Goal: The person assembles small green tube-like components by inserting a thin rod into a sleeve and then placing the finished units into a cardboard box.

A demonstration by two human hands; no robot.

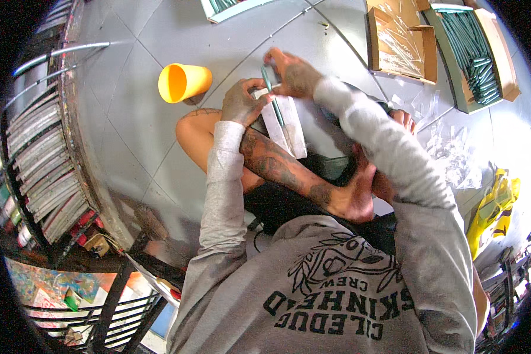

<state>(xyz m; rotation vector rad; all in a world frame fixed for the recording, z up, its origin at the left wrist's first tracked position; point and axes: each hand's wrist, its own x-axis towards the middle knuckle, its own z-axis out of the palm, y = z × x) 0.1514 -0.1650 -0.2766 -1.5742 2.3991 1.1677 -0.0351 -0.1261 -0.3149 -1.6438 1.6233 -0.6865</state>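
A white oblong block with a groove along it lies tilted over my crossed legs. Along it rests a slim teal pen, its far end sticking out past the block. My left hand is closed on the block's far left edge, thumb against the pen. Just right of the pen's far end is my right hand; its index finger and thumb are apart, with the pen's end between them and no clear grip on it. The right hand's other fingers are partly hidden.
An orange cup lies on its side on the grey tiled floor. At the far right stand a cardboard box of thin clear sticks and a box of teal pens. Clear plastic pieces and a yellow bag lie right; shelves stand left.
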